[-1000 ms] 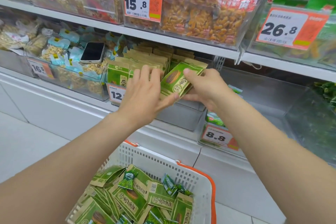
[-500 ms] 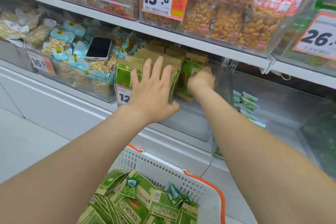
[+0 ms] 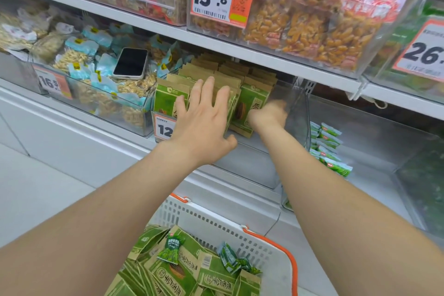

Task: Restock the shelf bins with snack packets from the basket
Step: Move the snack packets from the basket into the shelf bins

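Snack packets [image 3: 253, 101], green and brown, stand upright in rows inside the clear shelf bin [image 3: 249, 163] on the lower shelf, behind the orange price tag [image 3: 164, 127] that begins with 12. I see my left hand [image 3: 204, 118] laid flat against the front of the row, fingers straight and spread apart, thumb out to the side; it presses the packets and grips nothing. My right hand [image 3: 269, 115] is at the right end of the same row, touching the front packet, but it is blurred, so I cannot tell how its fingers lie or whether it holds something.

More packets of the same kind [image 3: 216, 274] lie in a loose heap in the white basket [image 3: 216, 221] with the orange rim, below my arms, with a few small green sachets [image 3: 171, 250] on top. A phone [image 3: 131, 62] lies face up on the pale blue packs in the bin to the left. Small green packs [image 3: 329, 146] are stacked in the bin to the right.
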Motion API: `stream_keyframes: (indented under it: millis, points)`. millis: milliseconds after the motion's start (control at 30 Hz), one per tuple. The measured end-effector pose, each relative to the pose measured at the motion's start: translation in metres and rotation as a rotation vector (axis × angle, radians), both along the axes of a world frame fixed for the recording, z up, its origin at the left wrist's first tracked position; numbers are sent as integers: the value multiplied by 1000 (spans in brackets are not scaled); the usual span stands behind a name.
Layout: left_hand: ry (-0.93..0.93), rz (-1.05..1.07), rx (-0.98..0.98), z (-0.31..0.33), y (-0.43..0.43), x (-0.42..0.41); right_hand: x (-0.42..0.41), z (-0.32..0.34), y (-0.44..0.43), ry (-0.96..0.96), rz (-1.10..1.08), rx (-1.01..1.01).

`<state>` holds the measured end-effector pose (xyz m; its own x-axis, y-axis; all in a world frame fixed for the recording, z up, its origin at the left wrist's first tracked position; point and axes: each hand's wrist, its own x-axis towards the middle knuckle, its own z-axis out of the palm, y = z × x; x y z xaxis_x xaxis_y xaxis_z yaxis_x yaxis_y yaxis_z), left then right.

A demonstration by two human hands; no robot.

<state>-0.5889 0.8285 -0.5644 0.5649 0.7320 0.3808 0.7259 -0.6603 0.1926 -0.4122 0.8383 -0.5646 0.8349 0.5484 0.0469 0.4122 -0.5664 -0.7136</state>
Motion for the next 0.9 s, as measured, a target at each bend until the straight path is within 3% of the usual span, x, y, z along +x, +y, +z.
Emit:
stream_keyframes:
  millis: [267,400,500,567,633,900]
  points:
    - [-81,10,140,4,-11,-2,-3,3,-17,102,72,-7]
    - [-202,29,299,8,-21,-8,-24,15,-45,-64,145,-35]
    - [-192,-47,-30,1,-27,-13,-49,19,-90,-350,361,143]
    - [-25,-68,-300,-9,-31,-16,-57,11,-117,-388,457,161]
    - [228,-133,-431,-21,-39,-17,-57,-7,-136,-384,549,39]
    - [977,-388,-661,-122,-114,-10,-55,-103,-193,-614,1295,-887]
